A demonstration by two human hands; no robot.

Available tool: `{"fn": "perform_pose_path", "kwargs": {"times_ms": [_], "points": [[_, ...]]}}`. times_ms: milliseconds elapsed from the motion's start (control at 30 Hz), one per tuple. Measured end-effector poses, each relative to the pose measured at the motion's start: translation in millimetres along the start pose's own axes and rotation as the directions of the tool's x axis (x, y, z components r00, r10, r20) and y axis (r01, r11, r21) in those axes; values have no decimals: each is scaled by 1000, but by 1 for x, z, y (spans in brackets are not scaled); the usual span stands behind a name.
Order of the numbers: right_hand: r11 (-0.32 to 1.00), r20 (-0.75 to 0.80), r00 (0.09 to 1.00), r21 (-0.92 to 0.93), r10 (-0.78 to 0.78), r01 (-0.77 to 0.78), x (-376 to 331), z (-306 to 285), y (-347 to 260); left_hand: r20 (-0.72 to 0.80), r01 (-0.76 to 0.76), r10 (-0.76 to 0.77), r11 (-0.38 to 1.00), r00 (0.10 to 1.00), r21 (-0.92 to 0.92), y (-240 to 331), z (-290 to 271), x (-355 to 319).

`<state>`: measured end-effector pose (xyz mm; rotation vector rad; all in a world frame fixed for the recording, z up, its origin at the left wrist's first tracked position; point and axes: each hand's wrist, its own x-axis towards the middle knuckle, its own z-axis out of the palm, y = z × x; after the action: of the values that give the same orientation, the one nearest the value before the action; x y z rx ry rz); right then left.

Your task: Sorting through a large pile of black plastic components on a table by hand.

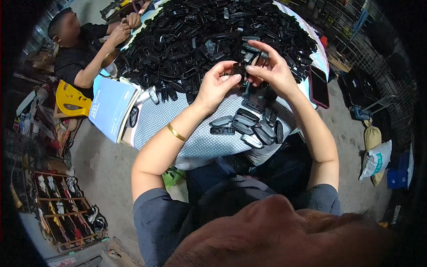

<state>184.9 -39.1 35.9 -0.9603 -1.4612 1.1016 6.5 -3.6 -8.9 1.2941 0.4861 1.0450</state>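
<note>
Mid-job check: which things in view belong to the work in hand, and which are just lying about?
Seem part of the work:
- dark piece held between the left hand and right hand
- large black pile
- smaller group of dark parts

Seemingly just lying about:
- phone
- blue booklet
- white sack

Dark part between the fingertips — partly covered, too small to tell; heap — cut off above.
</note>
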Motion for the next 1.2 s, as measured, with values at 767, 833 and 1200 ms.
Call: {"fn": "perform_pose_path", "kwargs": {"times_ms": [767, 833, 1200], "points": [[964, -135, 976, 229, 169, -135, -20, 17, 30, -37, -65, 84, 932, 996, 356, -3, -7, -3], [977, -144, 968, 92, 206, -194, -20, 15, 28, -36, -37, 54, 928, 998, 370, 1, -3, -4], [914, -34, 999, -406, -1, -13, -18, 17, 36, -11, -14, 13, 998, 1000, -55, 5, 1, -4]]}}
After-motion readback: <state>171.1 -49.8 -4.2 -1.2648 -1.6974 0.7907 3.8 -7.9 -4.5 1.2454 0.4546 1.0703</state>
